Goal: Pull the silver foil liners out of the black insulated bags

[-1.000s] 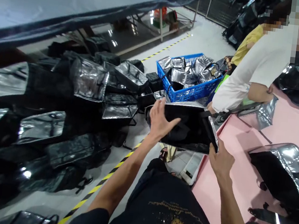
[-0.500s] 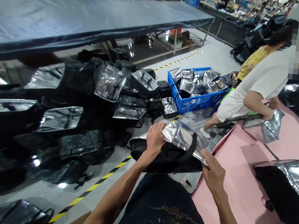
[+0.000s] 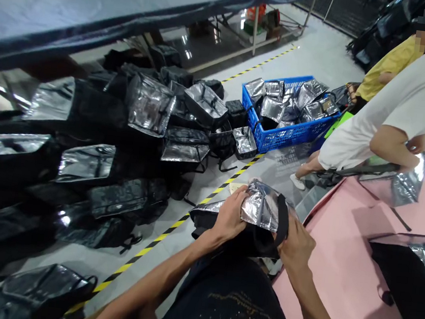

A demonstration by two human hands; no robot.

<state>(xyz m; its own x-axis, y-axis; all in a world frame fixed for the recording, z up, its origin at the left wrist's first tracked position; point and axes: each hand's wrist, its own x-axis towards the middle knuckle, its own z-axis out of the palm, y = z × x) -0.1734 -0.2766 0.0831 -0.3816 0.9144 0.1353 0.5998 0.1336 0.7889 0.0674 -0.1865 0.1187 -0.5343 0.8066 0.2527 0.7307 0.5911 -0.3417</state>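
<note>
Both my hands grip one black bag with a silver foil lining (image 3: 262, 211), held low in front of my lap. My left hand (image 3: 231, 218) is closed on its left side, fingers curled over the crumpled foil. My right hand (image 3: 297, 243) clutches the right side by a black strap. The bag is squashed between them, above the floor beside the pink table (image 3: 342, 261).
A large heap of black and silver bags (image 3: 122, 139) covers the floor at left, under a dark-covered table (image 3: 99, 8). A blue crate (image 3: 288, 130) full of foil bags stands ahead. Two people (image 3: 399, 104) work at the pink table at right. Yellow-black tape (image 3: 158, 235) crosses the floor.
The bag has come down and closer to my body and is crumpled tighter. Both hands moved nearer together on it, and my view tilted down and slightly left.
</note>
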